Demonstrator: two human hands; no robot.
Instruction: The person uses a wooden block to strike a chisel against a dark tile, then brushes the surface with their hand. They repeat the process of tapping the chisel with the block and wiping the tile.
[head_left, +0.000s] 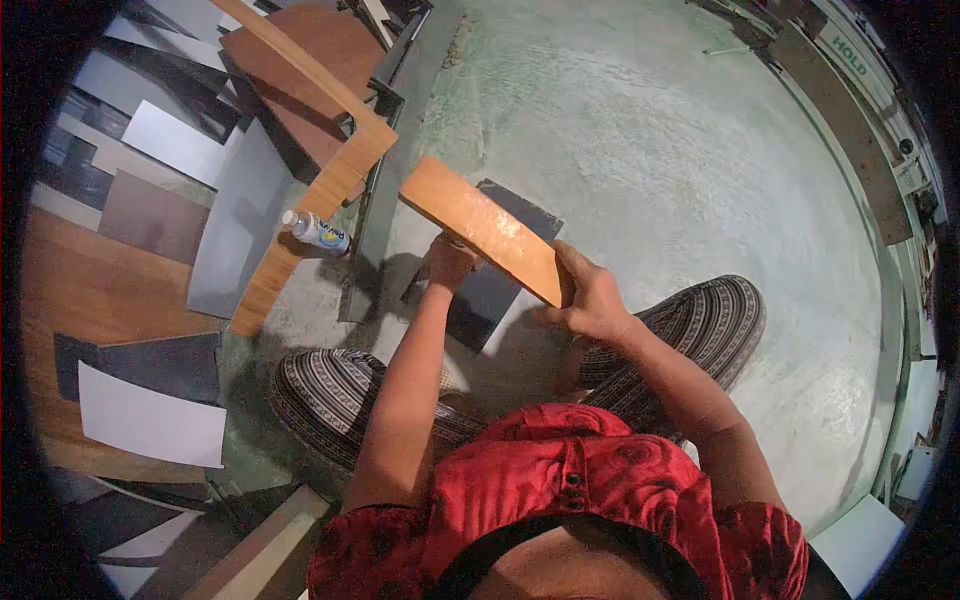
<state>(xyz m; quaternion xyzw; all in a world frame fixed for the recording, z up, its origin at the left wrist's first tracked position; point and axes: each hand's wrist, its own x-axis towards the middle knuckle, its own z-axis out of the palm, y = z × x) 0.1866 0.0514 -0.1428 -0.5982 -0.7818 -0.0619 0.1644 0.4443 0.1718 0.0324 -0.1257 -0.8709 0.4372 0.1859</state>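
An orange-brown wooden board (485, 230) with a glossy patch is held up in front of me, slanting from upper left to lower right. My right hand (588, 298) grips its lower right end, thumb and fingers on either side. Under the board's left part is my left hand (452, 262), closed, its fingertips hidden by the board. Whether it grips the board or something else cannot be made out. Below the board, a dark grey panel (484, 306) lies near the floor between my legs.
A white bottle (318, 232) with a blue label lies at the left beside an angled wooden strip (268, 282). Many loose panels, including a white sheet (152, 415), cover the left side. More boards (838, 130) line the right edge of the concrete floor (640, 130).
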